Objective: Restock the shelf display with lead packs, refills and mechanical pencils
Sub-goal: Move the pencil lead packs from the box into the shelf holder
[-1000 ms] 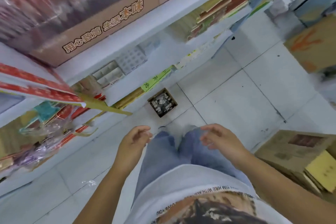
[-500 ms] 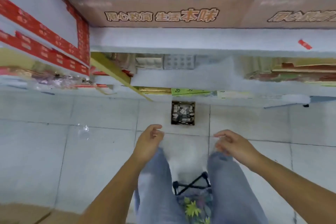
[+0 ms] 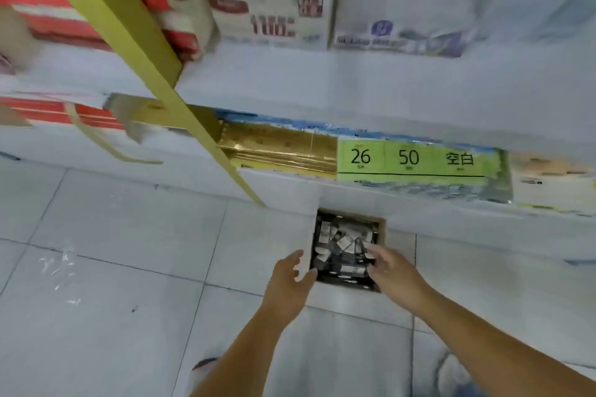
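A small open cardboard box (image 3: 382,229) stands on the floor tiles against the foot of the white shelf unit. It is full of several small black and white packs (image 3: 342,242). My left hand (image 3: 292,277) reaches with spread fingers to the box's left side, its fingertips at the left wall. My right hand (image 3: 388,263) stretches over the box's right half, fingers extended above the packs. Neither hand holds anything.
The bottom shelf edge (image 3: 290,193) runs just behind the box, with green labels (image 3: 409,159) and gold paper packs (image 3: 277,148) on it. A yellow strip (image 3: 145,51) slants down from upper left to the floor. A clear plastic scrap (image 3: 61,267) lies on the tiles at left.
The view has dropped closer to the floor and the shelf foot. Both hands have moved forward from above my knees to the box of packs.
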